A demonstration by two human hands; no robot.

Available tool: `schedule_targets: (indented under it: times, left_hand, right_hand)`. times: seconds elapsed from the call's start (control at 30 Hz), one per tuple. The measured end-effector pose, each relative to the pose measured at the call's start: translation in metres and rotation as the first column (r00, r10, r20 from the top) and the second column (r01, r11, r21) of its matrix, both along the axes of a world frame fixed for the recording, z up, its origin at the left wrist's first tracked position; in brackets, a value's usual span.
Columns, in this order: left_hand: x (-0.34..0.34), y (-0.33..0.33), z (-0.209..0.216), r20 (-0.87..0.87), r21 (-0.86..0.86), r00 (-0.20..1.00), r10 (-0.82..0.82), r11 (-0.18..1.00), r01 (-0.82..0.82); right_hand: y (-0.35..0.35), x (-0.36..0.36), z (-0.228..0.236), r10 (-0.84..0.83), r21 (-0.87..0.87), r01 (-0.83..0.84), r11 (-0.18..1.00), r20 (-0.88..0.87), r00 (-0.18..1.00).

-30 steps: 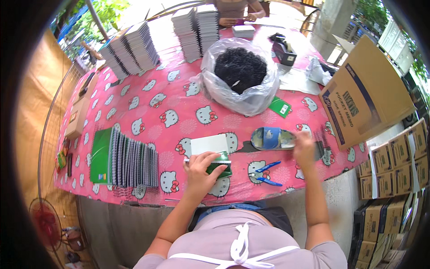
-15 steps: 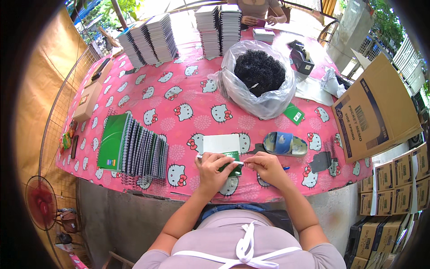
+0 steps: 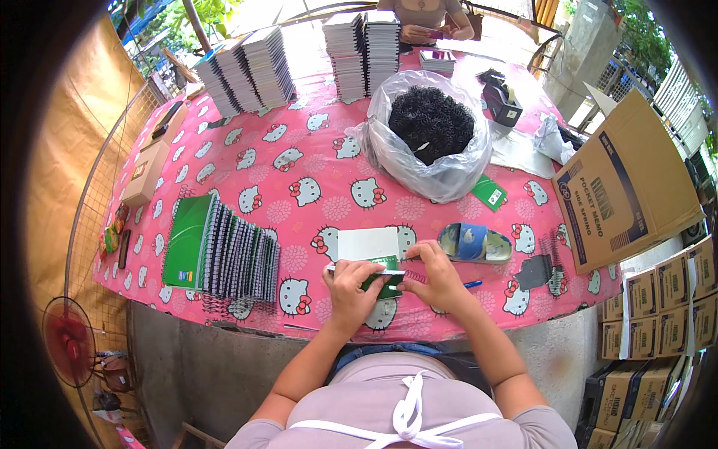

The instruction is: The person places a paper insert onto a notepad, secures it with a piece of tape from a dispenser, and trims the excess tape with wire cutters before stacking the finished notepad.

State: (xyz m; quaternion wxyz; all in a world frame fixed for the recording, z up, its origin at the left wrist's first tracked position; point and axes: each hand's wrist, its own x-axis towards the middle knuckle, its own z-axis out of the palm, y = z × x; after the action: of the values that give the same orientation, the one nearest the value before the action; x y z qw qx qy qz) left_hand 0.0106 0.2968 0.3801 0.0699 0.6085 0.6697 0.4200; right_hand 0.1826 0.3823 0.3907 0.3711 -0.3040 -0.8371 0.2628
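My left hand (image 3: 351, 286) grips a small green-covered notepad (image 3: 388, 289) by its left side, fingers across its top edge. At the pad's right end, my right hand (image 3: 440, 283) curls round a thin spiral binding coil (image 3: 415, 277), thumb below it and index finger raised above. The coil's far end meets the pad's upper edge; how far it runs into the holes is too small to tell. Just beyond the pad lies a white sheet or card (image 3: 368, 242). A blue pen (image 3: 473, 284) shows beside my right hand.
Spiral green notebooks (image 3: 187, 243) stand in a row at left. A plastic bag (image 3: 381, 142) of black coils sits farther back, near tall notebook stacks (image 3: 344, 60). At right are a blue slipper (image 3: 467, 241) and a cardboard box (image 3: 613, 202). Another person (image 3: 426, 19) sits across the table.
My right hand's index finger has lifted away from its pinch, baring the coil between finger and thumb. My left hand keeps its hold on the notepad.
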Motion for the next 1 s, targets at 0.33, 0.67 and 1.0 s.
schedule_targets:
  times: [0.33, 0.67, 1.0]
  left_hand:
    - [-0.001, -0.003, -0.002, 0.005, 0.038, 1.000, -0.011, 0.999, 0.011]
    - [0.000, -0.005, -0.002, 0.011, 0.028, 1.000, -0.013, 1.000, 0.013]
    - [0.001, -0.005, -0.001, 0.015, 0.034, 1.000, -0.026, 0.999, 0.026]
  right_hand:
    - [-0.016, 0.006, 0.019, -0.005, -0.057, 0.018, 0.998, 0.215, 0.977]
    - [-0.018, -0.004, 0.014, 0.001, -0.009, 0.001, 1.000, 0.212, 0.977]
    - [-0.020, -0.010, 0.019, -0.026, -0.038, 0.039, 0.999, 0.297, 0.954]
